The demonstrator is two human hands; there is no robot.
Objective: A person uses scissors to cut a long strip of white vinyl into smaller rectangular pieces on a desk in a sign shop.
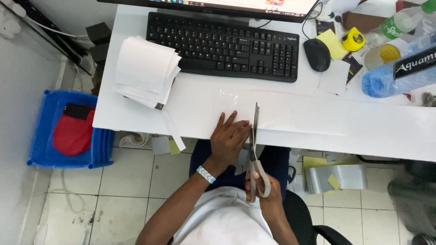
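While the left hand (pixel 229 136) lies flat, fingers spread and open, pressing a clear plastic sheet (pixel 290 113) against the near edge of a white desk (pixel 390 131), the right hand (pixel 261 188) grips a pair of scissors (pixel 255 149) with its fingers closed through the grey handles. The scissor blades point away from the person, standing upright just beside the left fingertips, with the tip over the sheet. The sheet stretches rightward along the desk front from under the left hand. The left wrist carries a blue and white band (pixel 206 174).

Farther back on the desk sits a black keyboard (pixel 222 45), with a black mouse (pixel 317 54) just to its right. To the left of the keyboard lies a fanned stack of white cut sheets (pixel 143 68), reaching the desk's front left area. At the far right are a yellow note (pixel 333 44), a yellow tape measure (pixel 353 39) and a blue water bottle (pixel 399 75) lying on its side.

On the tiled floor to the left stands a blue crate (pixel 45 131) holding something red. Scraps of paper and film lie under the desk.
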